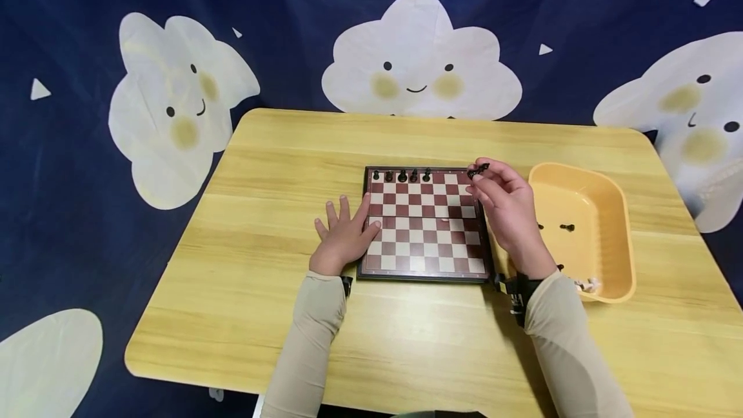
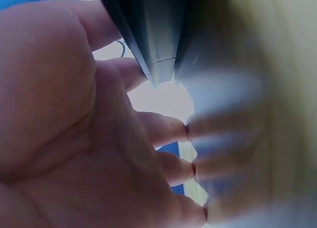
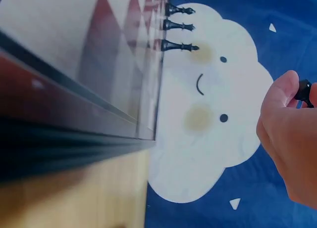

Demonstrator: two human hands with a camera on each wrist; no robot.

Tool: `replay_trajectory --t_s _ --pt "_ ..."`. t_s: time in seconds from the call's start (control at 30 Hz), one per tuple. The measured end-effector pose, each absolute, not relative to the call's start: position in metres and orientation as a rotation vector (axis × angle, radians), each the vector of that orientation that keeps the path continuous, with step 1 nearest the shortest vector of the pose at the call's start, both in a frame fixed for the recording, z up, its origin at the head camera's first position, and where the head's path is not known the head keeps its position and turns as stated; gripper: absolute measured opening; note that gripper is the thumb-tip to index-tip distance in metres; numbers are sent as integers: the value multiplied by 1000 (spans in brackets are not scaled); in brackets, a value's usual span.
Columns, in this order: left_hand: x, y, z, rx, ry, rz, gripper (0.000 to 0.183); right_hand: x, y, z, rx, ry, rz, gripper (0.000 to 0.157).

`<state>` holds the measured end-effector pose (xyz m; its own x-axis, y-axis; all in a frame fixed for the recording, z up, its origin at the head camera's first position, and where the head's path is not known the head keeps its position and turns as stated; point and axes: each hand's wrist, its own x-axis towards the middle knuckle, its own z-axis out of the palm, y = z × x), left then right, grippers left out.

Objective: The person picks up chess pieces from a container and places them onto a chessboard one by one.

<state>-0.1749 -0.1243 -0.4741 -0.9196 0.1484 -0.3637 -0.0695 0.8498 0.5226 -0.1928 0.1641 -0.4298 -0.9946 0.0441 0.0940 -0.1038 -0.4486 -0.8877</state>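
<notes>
A brown-and-white chessboard (image 1: 415,252) in a black frame lies flat on the table. Along its far row, from the left corner, stand several upright black chess pieces (image 1: 402,176). My left hand (image 1: 342,240) has its fingers spread at the board's left side, with thumb and index finger over the edge; the left wrist view shows its palm (image 2: 54,134) beside the dark board frame (image 2: 158,30). Raised over the far right corner, my right hand (image 1: 513,211) pinches a black chess piece (image 1: 478,171), tilted. Fingers partly cover that black piece (image 3: 302,91) in the right wrist view.
A yellow plastic tray (image 1: 621,237) stands right of the board, partly behind my right forearm. Inside it lie a black piece (image 1: 567,228) and some white pieces (image 1: 591,285). The wooden table (image 1: 232,231) meets a dark blue cloud-print backdrop (image 1: 290,37).
</notes>
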Motion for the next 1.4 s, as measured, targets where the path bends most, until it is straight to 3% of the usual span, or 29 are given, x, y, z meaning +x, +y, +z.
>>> replay_trajectory --t_s 0.93,1.4 --pt "-177 -119 -473 37 2659 813 67 -197 177 -444 103 -2173 2222 27" --pt "-176 -121 -473 67 2655 836 66 -206 178 -427 218 -2401 1866 31"
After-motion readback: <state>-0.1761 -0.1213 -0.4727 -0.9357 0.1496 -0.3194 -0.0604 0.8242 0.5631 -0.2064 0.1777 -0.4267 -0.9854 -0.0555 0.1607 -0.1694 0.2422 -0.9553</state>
